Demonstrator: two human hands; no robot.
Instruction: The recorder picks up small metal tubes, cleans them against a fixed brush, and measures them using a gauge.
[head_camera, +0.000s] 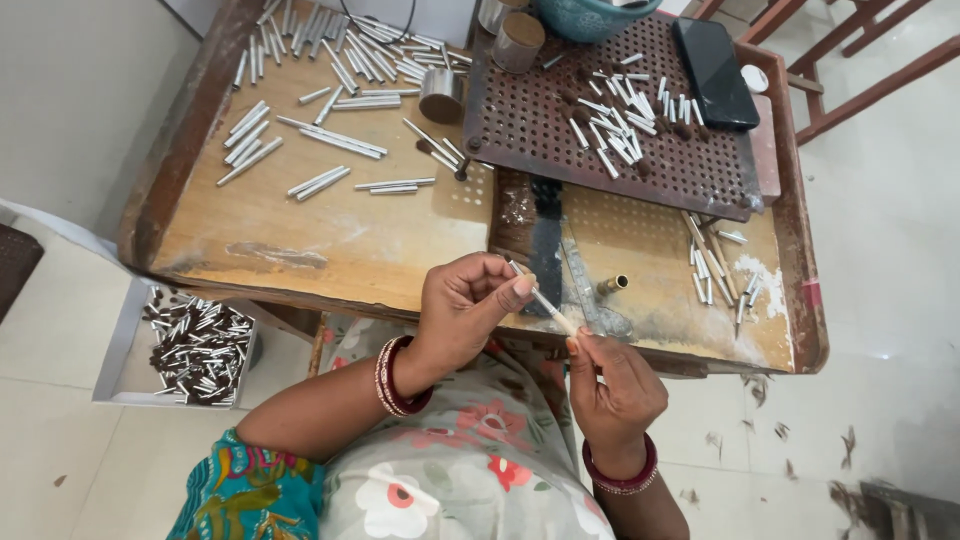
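Observation:
My left hand (465, 305) and my right hand (610, 385) together hold one thin white paper tube (545, 300) over the near edge of a low wooden work table (330, 250). The left fingers pinch its upper end, the right fingertips grip its lower end. Both wrists wear red bangles. A small brass cylinder (612, 285) lies on the table just beyond the tube.
Many white tubes (340, 60) lie scattered at the table's far left. A dark perforated board (600, 120) holds more tubes, with a black phone (714, 72) on it. A white box (195, 345) of tubes sits on the floor at left. Small round tins (440, 95) stand at the back.

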